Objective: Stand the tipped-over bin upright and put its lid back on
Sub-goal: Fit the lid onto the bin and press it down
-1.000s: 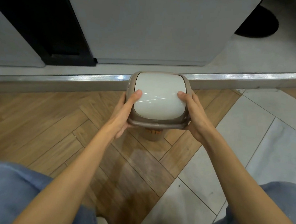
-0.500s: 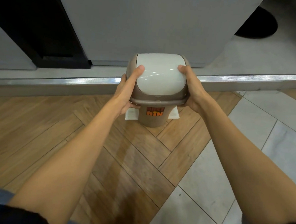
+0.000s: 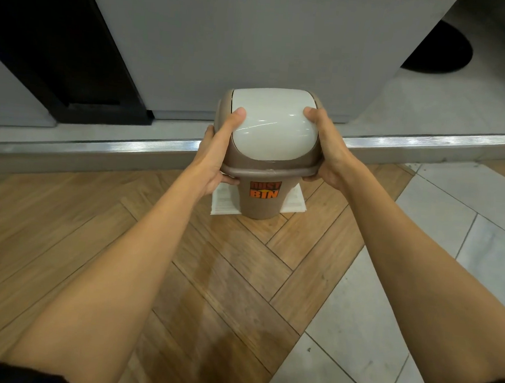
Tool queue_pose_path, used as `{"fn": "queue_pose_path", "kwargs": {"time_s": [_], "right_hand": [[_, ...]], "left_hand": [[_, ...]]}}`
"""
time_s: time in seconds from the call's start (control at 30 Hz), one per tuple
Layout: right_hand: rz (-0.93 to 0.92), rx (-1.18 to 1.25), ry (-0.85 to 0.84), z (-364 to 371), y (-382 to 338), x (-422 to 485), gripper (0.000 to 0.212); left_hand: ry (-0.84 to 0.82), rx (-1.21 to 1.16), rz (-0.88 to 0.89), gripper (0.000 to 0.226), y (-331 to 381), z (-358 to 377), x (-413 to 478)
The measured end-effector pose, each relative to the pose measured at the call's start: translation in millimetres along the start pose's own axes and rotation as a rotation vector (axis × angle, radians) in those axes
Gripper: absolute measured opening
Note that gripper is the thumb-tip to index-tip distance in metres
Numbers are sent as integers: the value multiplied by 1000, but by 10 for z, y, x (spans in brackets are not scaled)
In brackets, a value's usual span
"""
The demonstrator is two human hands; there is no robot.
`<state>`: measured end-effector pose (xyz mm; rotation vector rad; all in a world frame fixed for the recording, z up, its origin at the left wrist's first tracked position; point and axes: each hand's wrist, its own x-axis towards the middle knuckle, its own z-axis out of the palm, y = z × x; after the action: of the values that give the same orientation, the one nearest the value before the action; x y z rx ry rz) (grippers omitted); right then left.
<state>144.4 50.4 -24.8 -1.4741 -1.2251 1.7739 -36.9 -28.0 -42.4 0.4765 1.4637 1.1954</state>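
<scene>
A small brown bin point(image 3: 261, 202) with an orange "DUST BIN" label stands upright on the wooden floor. Its brown lid point(image 3: 272, 170) with a white swing flap point(image 3: 275, 124) sits on top of the bin. My left hand point(image 3: 218, 150) grips the lid's left side, thumb on the flap and fingers under the rim. On the lid's right side my right hand point(image 3: 327, 148) holds it the same way. A white sheet of paper point(image 3: 225, 201) lies under the bin, showing on both sides.
A metal floor strip point(image 3: 99, 144) runs across behind the bin. A grey cabinet point(image 3: 255, 42) stands just beyond it, with a dark gap point(image 3: 46, 42) to its left. Grey floor tiles point(image 3: 419, 263) lie to the right. A black round shape point(image 3: 440, 49) sits far right.
Both hands and the lidded bin now sit farther from me and higher in view. The bin's body, label and the paper under it have come into sight.
</scene>
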Motion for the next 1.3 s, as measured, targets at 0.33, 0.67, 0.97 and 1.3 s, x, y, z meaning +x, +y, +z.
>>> {"fn": "queue_pose_path", "kwargs": {"time_s": [0.33, 0.67, 0.97, 1.3], "right_hand": [[3, -5, -7, -7, -13, 9, 50], [19, -18, -14, -28, -24, 4, 52], [-102, -35, 48, 10, -31, 5, 81], [-259, -361, 167, -39, -337, -5, 67]], "left_hand": [[23, -21, -7, 113, -1, 39, -76], [-11, 1, -22, 129, 3, 49, -113], [64, 123, -28, 131, 127, -1, -108], [187, 402, 231, 95, 524, 91, -134]]}}
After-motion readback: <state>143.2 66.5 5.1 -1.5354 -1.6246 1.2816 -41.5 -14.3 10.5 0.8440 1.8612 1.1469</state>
